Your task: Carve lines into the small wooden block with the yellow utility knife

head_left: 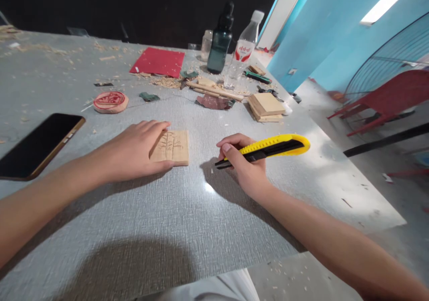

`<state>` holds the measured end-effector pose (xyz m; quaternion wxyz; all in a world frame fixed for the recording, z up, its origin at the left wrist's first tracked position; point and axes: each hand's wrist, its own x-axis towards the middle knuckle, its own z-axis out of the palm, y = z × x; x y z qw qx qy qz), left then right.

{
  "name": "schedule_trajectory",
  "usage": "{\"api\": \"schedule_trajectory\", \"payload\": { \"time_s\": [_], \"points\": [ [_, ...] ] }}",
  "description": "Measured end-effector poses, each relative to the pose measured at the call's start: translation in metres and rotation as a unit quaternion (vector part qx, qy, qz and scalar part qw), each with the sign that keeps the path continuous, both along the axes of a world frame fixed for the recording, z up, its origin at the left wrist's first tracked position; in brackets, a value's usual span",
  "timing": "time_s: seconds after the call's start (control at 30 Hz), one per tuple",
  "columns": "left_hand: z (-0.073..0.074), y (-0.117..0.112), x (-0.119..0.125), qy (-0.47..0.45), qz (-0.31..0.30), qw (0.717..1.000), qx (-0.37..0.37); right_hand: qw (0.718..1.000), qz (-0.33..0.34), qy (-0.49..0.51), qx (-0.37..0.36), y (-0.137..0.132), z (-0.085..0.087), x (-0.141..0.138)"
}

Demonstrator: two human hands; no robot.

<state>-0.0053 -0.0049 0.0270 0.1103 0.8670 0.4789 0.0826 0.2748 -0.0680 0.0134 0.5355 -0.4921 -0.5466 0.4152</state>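
My left hand [140, 148] grips a small square wooden block [181, 146] lying flat on the grey table, thumb along its near edge and fingers at its far left side. Dark lines like a branching tree mark the block's top; the palm hides its left part. To the right, apart from the block, my right hand [246, 164] holds a yellow and black utility knife [278, 145] like a pen. The knife's tip points left and down, close to the tabletop, while its handle sticks out to the right.
A phone [40, 144] lies at the left, near a round carved red stamp [110, 101]. Behind are red paper [159, 61], wood sticks [216, 91], stacked wooden blocks [266, 104], a dark bottle [219, 41] and a clear plastic bottle [244, 50]. Shavings litter the table's far side.
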Motion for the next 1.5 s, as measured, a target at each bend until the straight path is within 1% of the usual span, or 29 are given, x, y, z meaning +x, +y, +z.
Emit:
{"api": "schedule_trajectory", "payload": {
  "time_s": [0.07,0.17,0.3,0.37,0.43,0.5,0.53,0.57,0.63,0.7,0.8,0.87,0.93,1.0,1.07,1.17,1.2,1.3,1.33,1.4,1.43,1.47,1.5],
  "points": [
    [0.001,0.002,-0.003,-0.01,0.008,0.999,-0.031,1.0,0.0,-0.001,0.001,0.0,0.0,0.0],
    [0.002,0.0,-0.003,-0.024,-0.002,0.998,-0.052,1.0,-0.004,-0.003,0.002,0.0,0.0,0.0],
    [0.004,-0.006,0.002,-0.007,-0.001,0.999,-0.046,1.0,-0.005,-0.004,-0.006,0.0,0.0,0.0],
    [0.006,-0.011,0.006,0.0,0.0,1.0,-0.005,1.0,-0.005,-0.005,-0.006,0.001,0.0,0.0],
    [0.01,-0.017,0.01,0.004,-0.012,0.997,0.075,1.0,-0.004,-0.005,-0.006,0.0,0.0,0.0],
    [0.015,-0.023,0.013,0.004,-0.031,0.987,0.157,1.0,-0.004,-0.003,-0.007,0.0,0.0,-0.001],
    [0.017,-0.026,0.015,0.001,-0.043,0.983,0.18,1.0,-0.004,-0.002,-0.008,0.0,0.001,-0.001],
    [0.019,-0.028,0.015,-0.006,-0.056,0.981,0.187,1.0,-0.005,-0.002,-0.008,0.0,0.001,-0.001],
    [0.021,-0.03,0.015,-0.03,-0.078,0.981,0.175,1.0,-0.008,-0.001,-0.007,0.0,0.001,-0.001],
    [0.022,-0.03,0.014,-0.058,-0.081,0.981,0.165,1.0,-0.007,0.0,-0.006,0.001,0.001,-0.001],
    [0.021,-0.026,0.01,-0.094,-0.049,0.978,0.18,1.0,-0.006,0.001,-0.004,0.001,0.0,0.0],
    [0.021,-0.022,0.008,-0.109,-0.035,0.978,0.175,1.0,-0.007,0.003,-0.003,0.001,0.0,0.0],
    [0.023,-0.019,0.007,-0.133,-0.026,0.977,0.166,1.0,-0.007,0.008,-0.002,0.0,0.0,0.0],
    [0.026,-0.016,0.006,-0.161,-0.01,0.972,0.174,1.0,-0.006,0.013,-0.005,0.0,0.001,0.0],
    [0.031,-0.015,0.005,-0.144,-0.011,0.976,0.164,1.0,-0.002,0.015,-0.009,0.0,0.001,-0.001],
    [0.039,-0.014,0.003,-0.078,-0.022,0.992,0.092,1.0,0.001,0.013,-0.016,0.0,0.001,-0.001],
    [0.042,-0.013,0.002,-0.08,-0.01,0.994,0.08,1.0,-0.002,0.011,-0.017,0.0,0.001,-0.001],
    [0.047,-0.012,-0.001,-0.127,0.065,0.987,0.077,1.0,-0.009,0.003,-0.015,-0.001,0.001,0.0],
    [0.047,-0.011,-0.002,-0.123,0.079,0.987,0.068,1.0,-0.009,0.002,-0.014,0.0,0.001,0.0],
    [0.047,-0.01,-0.002,-0.077,0.059,0.994,0.042,1.0,-0.006,0.003,-0.016,0.0,0.001,0.0],
    [0.046,-0.01,-0.002,-0.071,0.051,0.995,0.042,1.0,-0.006,0.004,-0.018,0.0,0.001,-0.001],
    [0.047,-0.01,-0.002,-0.077,0.048,0.995,0.05,1.0,-0.007,0.004,-0.021,0.0,0.002,-0.001],
    [0.048,-0.01,-0.002,-0.103,0.055,0.991,0.069,1.0,-0.01,0.003,-0.022,0.0,0.002,-0.001]
  ]
}}
